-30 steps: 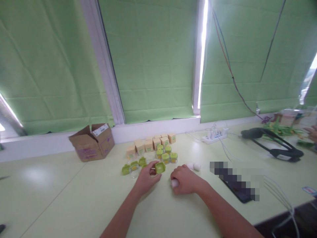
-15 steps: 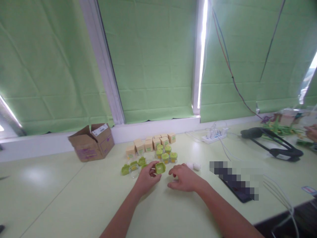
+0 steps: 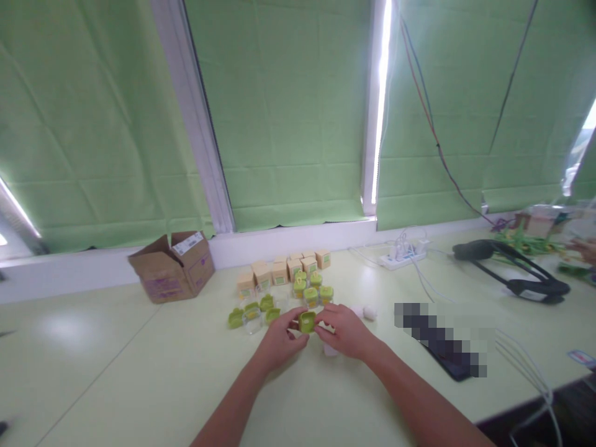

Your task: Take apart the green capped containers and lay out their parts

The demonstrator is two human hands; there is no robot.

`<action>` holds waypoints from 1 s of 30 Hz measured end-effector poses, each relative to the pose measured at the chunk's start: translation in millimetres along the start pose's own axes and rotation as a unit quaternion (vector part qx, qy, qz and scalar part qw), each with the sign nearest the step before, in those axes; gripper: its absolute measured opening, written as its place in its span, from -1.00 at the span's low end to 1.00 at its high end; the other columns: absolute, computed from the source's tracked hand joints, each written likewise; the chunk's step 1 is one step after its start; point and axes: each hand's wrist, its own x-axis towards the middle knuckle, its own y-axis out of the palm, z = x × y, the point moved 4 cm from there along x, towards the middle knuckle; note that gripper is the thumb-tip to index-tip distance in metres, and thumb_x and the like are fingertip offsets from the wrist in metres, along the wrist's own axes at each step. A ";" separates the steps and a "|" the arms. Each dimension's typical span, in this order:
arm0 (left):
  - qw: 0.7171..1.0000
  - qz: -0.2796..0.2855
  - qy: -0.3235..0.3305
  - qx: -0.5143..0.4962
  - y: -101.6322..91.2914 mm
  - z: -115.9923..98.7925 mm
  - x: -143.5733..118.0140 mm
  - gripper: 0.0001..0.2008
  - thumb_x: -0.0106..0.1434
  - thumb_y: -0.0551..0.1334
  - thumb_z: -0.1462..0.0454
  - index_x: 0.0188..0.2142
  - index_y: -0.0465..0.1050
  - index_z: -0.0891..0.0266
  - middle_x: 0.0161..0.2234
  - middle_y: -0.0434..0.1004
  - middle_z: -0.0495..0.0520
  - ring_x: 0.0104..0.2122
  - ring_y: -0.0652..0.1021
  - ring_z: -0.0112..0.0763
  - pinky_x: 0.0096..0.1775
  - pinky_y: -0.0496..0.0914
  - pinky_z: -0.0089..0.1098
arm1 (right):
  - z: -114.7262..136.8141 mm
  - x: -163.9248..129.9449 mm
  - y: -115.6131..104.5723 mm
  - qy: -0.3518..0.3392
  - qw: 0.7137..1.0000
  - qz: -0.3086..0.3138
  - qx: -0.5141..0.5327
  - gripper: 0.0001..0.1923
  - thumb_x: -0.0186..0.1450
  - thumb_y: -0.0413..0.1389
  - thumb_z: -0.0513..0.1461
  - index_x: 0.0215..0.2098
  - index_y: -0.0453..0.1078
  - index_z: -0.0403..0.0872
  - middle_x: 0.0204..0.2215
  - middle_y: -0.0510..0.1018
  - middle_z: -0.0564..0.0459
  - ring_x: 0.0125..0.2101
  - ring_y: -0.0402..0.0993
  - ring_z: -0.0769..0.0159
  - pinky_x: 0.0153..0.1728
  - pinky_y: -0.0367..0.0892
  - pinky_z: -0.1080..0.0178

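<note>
Above the table (image 3: 139, 385), right hand (image 3: 347, 332) now joins left hand (image 3: 279, 340), both pinching green lid (image 3: 307, 321)

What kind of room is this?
Probably an office or workroom: a long pale table under windows with green blinds, a power strip with cables, and a cardboard box by little jars.

Green lid (image 3: 307, 321), plain, pinched between my left hand (image 3: 278, 340) and my right hand (image 3: 345, 331). Small jars (image 3: 313, 293): clear, green-capped, yellowish labels. Little boxes (image 3: 279, 272): tan with green label patches. Cardboard carton (image 3: 171, 267): brown, purple print, white sticker. Table (image 3: 139, 372): pale yellow-green, unpatterned. Blinds (image 3: 288, 112): solid green. Power strip (image 3: 403, 254): white. White object (image 3: 329, 350) under my right hand.
</note>
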 end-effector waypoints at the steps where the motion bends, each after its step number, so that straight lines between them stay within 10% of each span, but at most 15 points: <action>1: 1.000 0.004 0.004 -0.007 1.4 -0.5 0.0 -0.49 0.04 0.21 0.38 0.03 0.35 0.21 -0.13 0.51 0.09 -0.30 0.53 -0.40 -0.39 0.46 -0.49 | -0.4 0.0 1.1 -0.001 1.000 0.000 -0.007 -0.88 0.26 0.07 -0.23 -0.27 0.43 -0.04 -0.42 0.45 0.07 -0.38 0.37 0.35 -0.31 0.18 0.31; 30: 0.993 0.026 0.079 0.085 4.5 -26.0 -6.4 -0.53 0.01 0.32 0.30 -0.03 0.41 0.23 -0.33 0.53 0.04 -0.40 0.50 -0.40 -0.24 0.41 -0.37 | -2.0 2.3 7.8 -0.006 0.989 0.067 -0.130 -0.89 0.23 0.14 -0.16 -0.38 0.50 0.03 -0.49 0.41 0.11 -0.43 0.29 0.41 -0.38 0.00 0.29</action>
